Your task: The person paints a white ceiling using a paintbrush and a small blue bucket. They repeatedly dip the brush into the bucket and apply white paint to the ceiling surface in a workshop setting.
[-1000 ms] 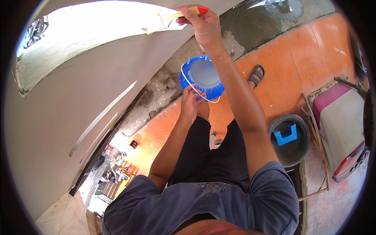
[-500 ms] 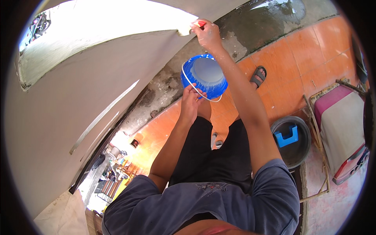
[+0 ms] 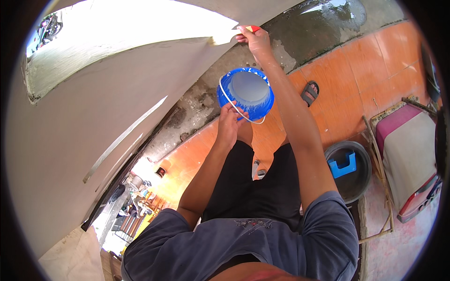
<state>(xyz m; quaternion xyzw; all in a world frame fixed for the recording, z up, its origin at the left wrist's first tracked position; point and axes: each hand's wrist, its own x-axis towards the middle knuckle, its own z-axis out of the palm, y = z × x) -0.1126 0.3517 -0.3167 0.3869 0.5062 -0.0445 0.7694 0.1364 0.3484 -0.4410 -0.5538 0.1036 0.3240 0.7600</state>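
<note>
My left hand (image 3: 228, 125) grips the near rim of a blue bucket (image 3: 257, 112), close to its white wire handle (image 3: 226, 95). Pale, whitish paint (image 3: 249, 87) lies inside, with splashes and drips along the rim and inner wall. Farther up, my right hand (image 3: 258, 43) is closed round a paintbrush (image 3: 253, 29) with a red and yellow handle. Its bristles point left against the edge of the wall (image 3: 187, 61), where the bright glare partly washes them out. Small pale specks dot my right forearm.
Orange tiles (image 3: 347, 75) cover the floor, beside a wet concrete strip (image 3: 304, 37) along the wall. On the right stand a dark basin (image 3: 358, 185) with a blue plastic piece (image 3: 343, 165), a wooden frame (image 3: 382, 178) and a pale, pink-edged panel (image 3: 405, 140). My sandalled foot (image 3: 310, 92) shows beyond my right arm.
My right hand has shifted slightly right and down, and the brush now lies flatter along the wall edge. The bucket stays in my left hand, nearly unmoved.
</note>
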